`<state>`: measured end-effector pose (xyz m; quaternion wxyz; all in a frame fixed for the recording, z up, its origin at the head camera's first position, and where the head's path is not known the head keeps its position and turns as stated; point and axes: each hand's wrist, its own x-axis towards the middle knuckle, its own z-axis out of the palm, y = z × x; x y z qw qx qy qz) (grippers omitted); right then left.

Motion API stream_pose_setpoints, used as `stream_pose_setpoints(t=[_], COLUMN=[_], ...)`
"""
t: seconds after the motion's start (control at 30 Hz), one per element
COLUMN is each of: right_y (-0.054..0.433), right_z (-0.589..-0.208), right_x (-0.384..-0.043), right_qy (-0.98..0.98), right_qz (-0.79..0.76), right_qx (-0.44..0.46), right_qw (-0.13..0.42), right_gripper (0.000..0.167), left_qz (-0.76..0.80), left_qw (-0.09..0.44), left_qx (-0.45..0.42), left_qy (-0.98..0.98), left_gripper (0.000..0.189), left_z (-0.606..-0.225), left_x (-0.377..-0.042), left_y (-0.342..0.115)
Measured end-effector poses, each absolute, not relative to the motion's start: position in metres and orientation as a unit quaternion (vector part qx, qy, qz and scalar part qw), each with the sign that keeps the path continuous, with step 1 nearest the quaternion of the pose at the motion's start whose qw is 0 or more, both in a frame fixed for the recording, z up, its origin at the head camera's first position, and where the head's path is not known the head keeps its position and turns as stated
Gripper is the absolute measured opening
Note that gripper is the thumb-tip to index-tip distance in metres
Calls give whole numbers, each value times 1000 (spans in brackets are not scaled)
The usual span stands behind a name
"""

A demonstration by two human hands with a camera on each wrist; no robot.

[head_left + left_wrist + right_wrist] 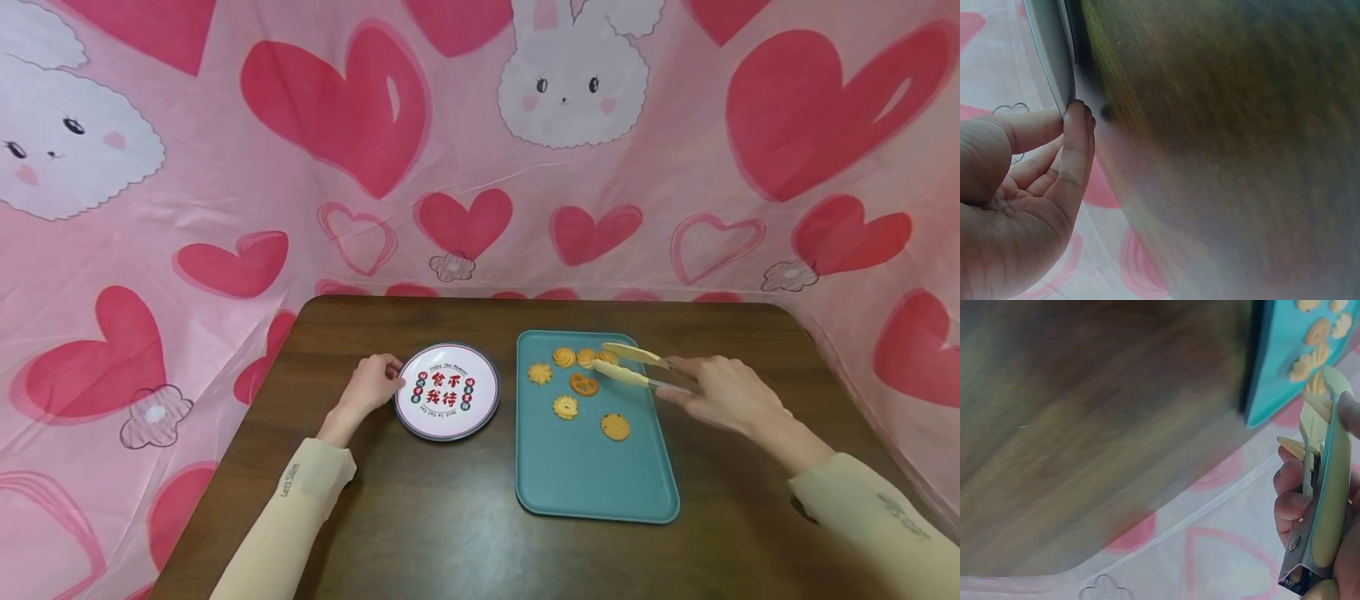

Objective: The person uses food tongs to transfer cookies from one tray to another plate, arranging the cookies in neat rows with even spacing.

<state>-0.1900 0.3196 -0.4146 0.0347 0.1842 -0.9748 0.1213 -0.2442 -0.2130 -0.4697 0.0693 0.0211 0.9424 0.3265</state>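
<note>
My left hand pinches the left rim of a round white plate with red lettering and a dark edge; thumb and fingertips meet on the rim in the left wrist view. In my right hand is a pair of tongs with cream tips, gripped around the handles. The tips straddle a swirled cookie at the far right of a blue-green tray. Whether they touch it I cannot tell. A pretzel-shaped cookie, a round speckled cookie and several other cookies lie on the tray.
Plate and tray stand side by side on a dark wooden table. A pink cloth with hearts and rabbits hangs behind the table and along its sides.
</note>
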Motion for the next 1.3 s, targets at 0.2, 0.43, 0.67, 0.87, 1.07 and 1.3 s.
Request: stream_pose_setpoints(t=[0.2,0.43,0.67,0.87,1.07,1.3], right_y=[298,273,251,231,210,180], right_z=[-411,-404,-401,-400,-399,-401], right_x=[-199,-212,-221,-227,-233,-239], right_qy=[-970,-964,-963,-956,-949,-939], right_qz=[127,126,133,139,152,161], right_qx=[205,228,234,255,274,300], right_qw=[45,48,31,39,38,45], right_gripper=[56,56,59,57,55,54], left_qz=[325,323,321,315,318,321], left_qw=[70,69,65,63,69,67], left_qx=[21,25,25,27,21,16], left_qy=[943,944,945,947,945,945], left_gripper=[27,27,27,26,26,26], left_z=[-471,-471,-470,-468,-468,-468], left_x=[-244,-244,-244,-243,-241,-242], left_y=[-212,-210,-209,-210,-209,-208])
